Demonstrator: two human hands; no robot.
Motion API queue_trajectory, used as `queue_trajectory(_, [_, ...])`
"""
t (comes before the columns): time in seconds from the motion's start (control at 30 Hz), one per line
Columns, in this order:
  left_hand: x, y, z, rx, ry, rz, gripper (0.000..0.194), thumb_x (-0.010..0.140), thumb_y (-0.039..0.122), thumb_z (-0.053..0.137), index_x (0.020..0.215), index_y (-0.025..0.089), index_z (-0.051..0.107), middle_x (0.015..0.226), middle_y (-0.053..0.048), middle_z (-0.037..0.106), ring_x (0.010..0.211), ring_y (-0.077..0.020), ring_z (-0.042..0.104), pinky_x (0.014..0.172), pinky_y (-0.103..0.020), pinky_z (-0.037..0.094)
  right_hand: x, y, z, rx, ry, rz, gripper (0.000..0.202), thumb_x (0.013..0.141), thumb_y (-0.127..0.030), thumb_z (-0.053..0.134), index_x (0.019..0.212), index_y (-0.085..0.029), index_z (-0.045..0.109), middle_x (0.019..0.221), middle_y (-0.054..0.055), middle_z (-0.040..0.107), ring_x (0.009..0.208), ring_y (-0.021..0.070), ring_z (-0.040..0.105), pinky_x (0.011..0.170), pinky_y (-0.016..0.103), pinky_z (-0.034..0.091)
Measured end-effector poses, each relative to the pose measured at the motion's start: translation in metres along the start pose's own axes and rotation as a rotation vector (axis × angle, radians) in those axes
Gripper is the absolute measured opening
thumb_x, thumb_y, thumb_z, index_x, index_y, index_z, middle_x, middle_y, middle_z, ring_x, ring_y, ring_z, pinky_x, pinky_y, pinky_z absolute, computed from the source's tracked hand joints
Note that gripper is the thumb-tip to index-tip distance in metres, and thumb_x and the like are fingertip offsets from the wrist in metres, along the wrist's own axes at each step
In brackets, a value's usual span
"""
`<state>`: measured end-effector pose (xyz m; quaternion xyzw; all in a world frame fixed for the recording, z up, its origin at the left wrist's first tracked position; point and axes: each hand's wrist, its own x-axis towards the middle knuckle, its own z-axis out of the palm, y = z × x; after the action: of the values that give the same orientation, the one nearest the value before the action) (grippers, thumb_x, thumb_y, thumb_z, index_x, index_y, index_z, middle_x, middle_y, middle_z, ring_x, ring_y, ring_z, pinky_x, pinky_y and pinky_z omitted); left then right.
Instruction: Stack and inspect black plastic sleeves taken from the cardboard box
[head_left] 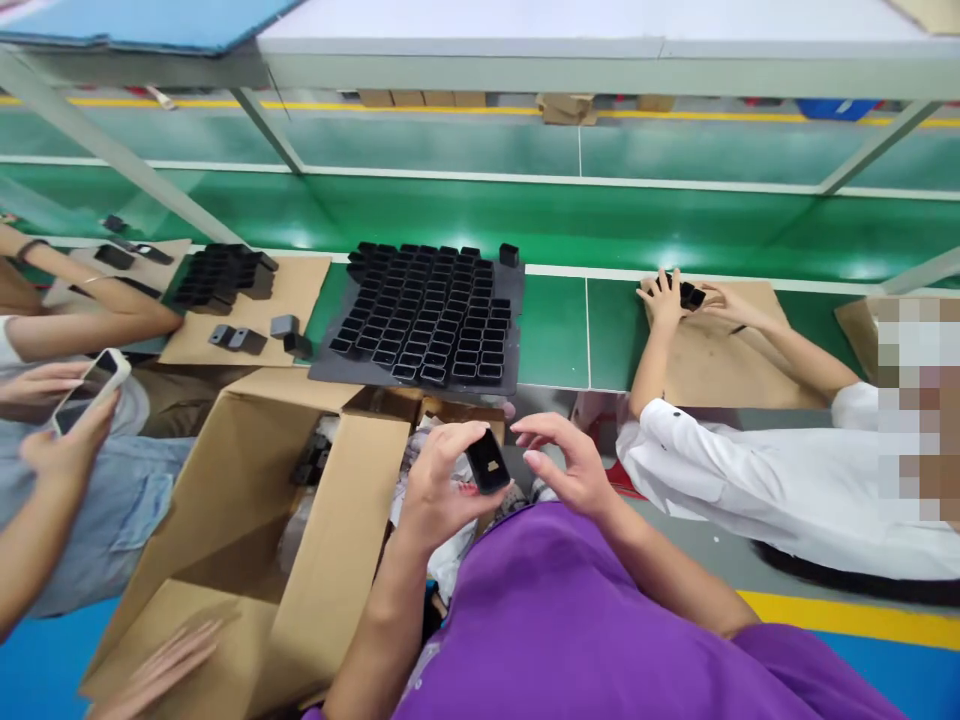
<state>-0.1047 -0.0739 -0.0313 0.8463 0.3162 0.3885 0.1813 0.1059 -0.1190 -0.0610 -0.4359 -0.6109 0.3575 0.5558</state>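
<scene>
Between the thumb and fingers of my left hand is a small black rectangular case, with a pale patch showing on it. Just to its right, my right hand has its fingers apart and bent, holding nothing and not touching the case. Beyond my hands, many black open-topped boxes stand in tight rows on a dark grey sheet. One more box stands apart at the sheet's far right corner.
An open cardboard carton with black pieces and plastic stands left of me. On the right, a co-worker in white handles black pieces over cardboard. Left, another person holds a phone; black boxes stand on cardboard behind.
</scene>
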Motion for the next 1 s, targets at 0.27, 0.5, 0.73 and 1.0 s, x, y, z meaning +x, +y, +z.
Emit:
queue_trajectory(0.27, [-0.004,0.015,-0.015,0.022,0.027,0.129,0.069,0.083,0.024,0.084,0.141,0.024,0.047,0.123,-0.014,0.073,0.112,-0.0253,0.071,0.096,-0.043,0.060,0.015,-0.029,0.007,0.053,-0.115,-0.158,0.033,0.100,-0.036,0.067,0.131,-0.026,0.064,0.124,0.009,0.070,0.111,0.0195,0.069,0.079,0.030,0.064])
queue_trajectory(0.5, [0.000,0.012,-0.015,0.025,0.014,0.145,0.065,0.085,0.021,0.081,0.141,0.025,0.048,0.125,-0.014,0.073,0.114,-0.0251,0.069,0.098,-0.043,0.059,0.016,-0.035,0.006,0.042,-0.108,-0.155,0.032,0.099,-0.029,0.068,0.130,-0.026,0.065,0.123,0.009,0.070,0.109,0.0190,0.069,0.082,0.030,0.063])
queue_trajectory(0.73, [0.004,0.008,-0.012,-0.001,-0.007,0.145,0.066,0.087,0.023,0.080,0.144,0.027,0.046,0.127,-0.013,0.071,0.115,-0.0238,0.068,0.099,-0.042,0.058,0.018,-0.034,0.004,-0.018,-0.081,-0.186,0.032,0.098,-0.027,0.068,0.130,-0.025,0.065,0.121,0.010,0.071,0.106,0.0190,0.069,0.082,0.030,0.062])
queue_trajectory(1.0, [0.001,0.001,-0.007,-0.094,-0.014,0.076,0.067,0.086,0.025,0.081,0.144,0.032,0.049,0.130,-0.010,0.071,0.119,-0.0241,0.068,0.102,-0.043,0.057,0.016,-0.030,0.008,0.021,-0.073,-0.144,0.032,0.098,-0.028,0.068,0.130,-0.025,0.066,0.122,0.009,0.071,0.106,0.0174,0.068,0.082,0.029,0.059])
